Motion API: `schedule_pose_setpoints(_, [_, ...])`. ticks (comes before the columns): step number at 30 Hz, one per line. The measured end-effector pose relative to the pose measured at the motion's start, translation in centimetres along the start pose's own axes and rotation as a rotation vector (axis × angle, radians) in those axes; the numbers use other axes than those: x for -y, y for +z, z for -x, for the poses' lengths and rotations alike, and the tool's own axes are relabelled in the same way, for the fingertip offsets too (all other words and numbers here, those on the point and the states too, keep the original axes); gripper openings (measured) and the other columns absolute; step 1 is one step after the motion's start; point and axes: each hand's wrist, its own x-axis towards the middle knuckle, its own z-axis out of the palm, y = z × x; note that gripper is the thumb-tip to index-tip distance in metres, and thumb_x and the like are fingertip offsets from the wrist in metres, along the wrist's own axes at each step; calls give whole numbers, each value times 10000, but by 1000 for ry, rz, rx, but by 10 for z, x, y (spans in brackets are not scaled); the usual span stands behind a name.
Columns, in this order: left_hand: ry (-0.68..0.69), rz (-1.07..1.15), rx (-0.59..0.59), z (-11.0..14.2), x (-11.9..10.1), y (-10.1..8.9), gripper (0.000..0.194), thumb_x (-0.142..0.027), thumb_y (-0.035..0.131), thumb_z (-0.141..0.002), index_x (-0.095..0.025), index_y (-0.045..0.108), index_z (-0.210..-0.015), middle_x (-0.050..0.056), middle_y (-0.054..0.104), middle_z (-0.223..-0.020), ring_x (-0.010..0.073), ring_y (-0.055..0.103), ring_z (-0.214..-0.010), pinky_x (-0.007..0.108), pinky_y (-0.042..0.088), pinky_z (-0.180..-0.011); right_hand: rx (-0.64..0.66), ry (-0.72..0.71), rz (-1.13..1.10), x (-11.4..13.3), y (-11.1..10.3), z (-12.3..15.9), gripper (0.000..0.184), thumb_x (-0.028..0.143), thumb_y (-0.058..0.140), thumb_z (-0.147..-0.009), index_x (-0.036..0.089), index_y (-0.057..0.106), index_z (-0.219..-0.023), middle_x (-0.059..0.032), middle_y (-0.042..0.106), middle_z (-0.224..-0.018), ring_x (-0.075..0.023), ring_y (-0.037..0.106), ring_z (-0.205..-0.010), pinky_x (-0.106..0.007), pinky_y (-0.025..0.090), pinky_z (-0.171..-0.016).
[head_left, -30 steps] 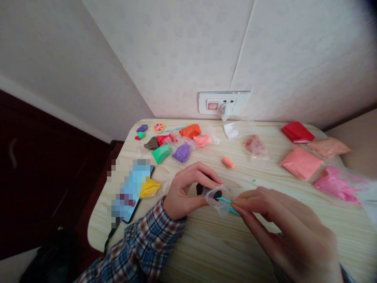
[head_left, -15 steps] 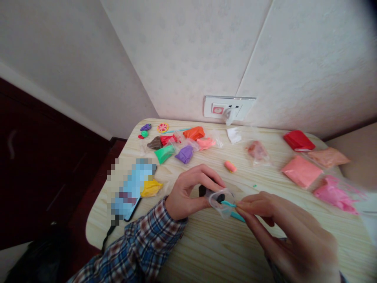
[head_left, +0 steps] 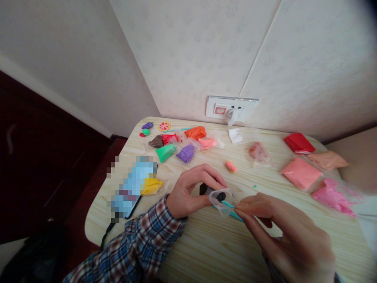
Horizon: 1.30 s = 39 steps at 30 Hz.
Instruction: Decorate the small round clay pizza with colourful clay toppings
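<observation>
My left hand [head_left: 190, 192] pinches a small clear plastic bag [head_left: 225, 211] between thumb and fingers. Black clay [head_left: 221, 196] shows inside its open mouth, which faces right. A thin light-blue modelling tool [head_left: 227, 204] is gripped in the fingertips of my right hand [head_left: 290, 228], its far end inside the bag close to the black clay. Whether it touches the clay I cannot tell. Beneath the bag another blue stick [head_left: 236, 216] lies on the table, partly hidden. Just beyond my hands sits a small pink-and-yellow clay roll [head_left: 231, 166].
Bags of coloured clay, among them purple [head_left: 186, 153], green [head_left: 165, 152] and yellow [head_left: 152, 186], lie across the wooden table [head_left: 203, 251]. More bags, such as a coral one [head_left: 301, 173], are at the right. A phone [head_left: 134, 190] with a cable lies left. The wall socket [head_left: 231, 108] is behind.
The view has shifted slightly. Both hands keep their holds on the bag and the blue tool, with hardly any movement between them.
</observation>
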Motion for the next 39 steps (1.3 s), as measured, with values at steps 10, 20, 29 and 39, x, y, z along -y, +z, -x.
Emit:
schedule_pose_setpoints(10, [-16,22,-11,0,-1,2,175,-335,654,-777,-165,655,-816,74,638,-840,164,601,-788,301,495,-700,-13,60,-71,0,1,-2,88,131,572,-799,216,591,-815,-5,659,-712,-118,602,-586,-216,466,-500])
schedule_pose_setpoints(20, [2,-31,-5,0,0,0,185,-346,658,-769,-163,645,-796,74,647,-831,171,611,-794,311,500,-722,8,157,-156,-1,4,-5,84,191,573,-814,191,608,-738,0,633,-612,-103,560,-507,-200,430,-443])
schedule_pose_setpoints(29, [26,-105,-3,-3,-3,-2,117,-251,698,-738,-166,639,-795,56,656,-840,164,611,-812,301,498,-741,18,317,-395,1,5,-10,199,283,580,-813,186,585,-640,5,574,-546,-114,548,-511,-197,431,-434])
schedule_pose_setpoints(39, [17,-389,-111,-5,-3,-7,140,-180,678,-741,-170,621,-868,55,634,-899,175,585,-863,316,472,-794,-75,412,-419,-7,6,-9,155,274,591,-806,180,589,-683,14,559,-571,-99,535,-523,-187,439,-464])
